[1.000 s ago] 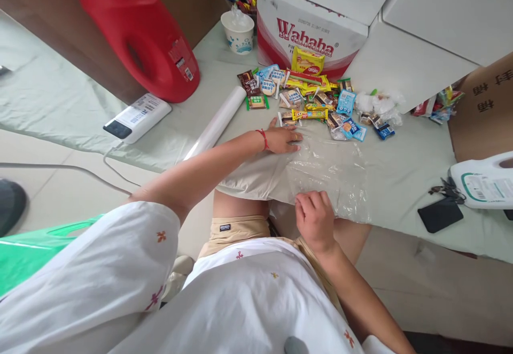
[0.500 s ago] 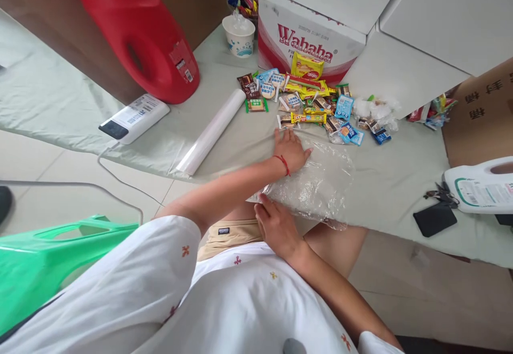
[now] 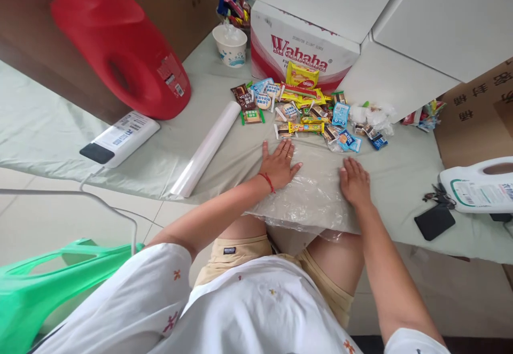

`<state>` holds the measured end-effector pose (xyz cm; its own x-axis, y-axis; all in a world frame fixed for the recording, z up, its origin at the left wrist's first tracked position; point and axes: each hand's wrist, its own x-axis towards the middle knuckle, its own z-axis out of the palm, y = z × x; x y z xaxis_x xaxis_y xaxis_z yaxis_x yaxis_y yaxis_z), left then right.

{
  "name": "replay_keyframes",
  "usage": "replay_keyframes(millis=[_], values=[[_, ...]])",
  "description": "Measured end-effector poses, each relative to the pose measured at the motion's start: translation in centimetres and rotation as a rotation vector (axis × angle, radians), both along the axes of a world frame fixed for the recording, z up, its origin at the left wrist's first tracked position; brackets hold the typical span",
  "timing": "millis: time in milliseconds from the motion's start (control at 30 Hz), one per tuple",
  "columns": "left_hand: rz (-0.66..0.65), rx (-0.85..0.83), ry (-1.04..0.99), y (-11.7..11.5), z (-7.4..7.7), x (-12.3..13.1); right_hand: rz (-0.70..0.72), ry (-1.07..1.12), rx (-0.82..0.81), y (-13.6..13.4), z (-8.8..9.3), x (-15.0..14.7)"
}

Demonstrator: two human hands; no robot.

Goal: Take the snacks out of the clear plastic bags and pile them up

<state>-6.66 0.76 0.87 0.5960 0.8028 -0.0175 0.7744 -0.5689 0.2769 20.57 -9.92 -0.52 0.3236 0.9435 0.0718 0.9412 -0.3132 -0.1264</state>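
A sheet of clear plastic film (image 3: 316, 196) lies spread on the cloth-covered table, its near edge hanging over the table's front edge above my lap. My left hand (image 3: 279, 162), with a red string bracelet at the wrist, rests flat on the film's left part, fingers spread. On the film's right side lies my right hand (image 3: 356, 183), palm down with fingers stretched out. Just beyond both hands is a pile of wrapped snacks (image 3: 306, 128). A roll of clear film (image 3: 206, 149) lies slanted to the left of my left hand.
At the left stand a red jug (image 3: 132, 60) and a white device (image 3: 120, 139) with a cable. A paper cup (image 3: 230, 46) and a Wahaha carton (image 3: 304, 44) are at the back. To the right are a white jug (image 3: 481, 185), keys and a black wallet-like item (image 3: 434, 222).
My right hand has moved from the film's near left edge across to its right side and now lies flat. The film looks smoother. My left hand stays on it.
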Motion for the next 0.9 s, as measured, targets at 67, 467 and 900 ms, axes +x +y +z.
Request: replay_keyframes(millis=[67,467,900], values=[[-0.021,-0.005,-0.002,0.5,-0.1,-0.7,-0.085,0.028,0.063,-1.0,-0.1,2.1],[-0.021,-0.051,-0.035,0.9,0.0,-1.1,-0.154,0.560,0.084,5.8,3.1,0.3],[0.006,-0.086,-0.078,1.2,0.0,-1.2,-0.287,1.108,-0.116,4.6,6.0,0.5]])
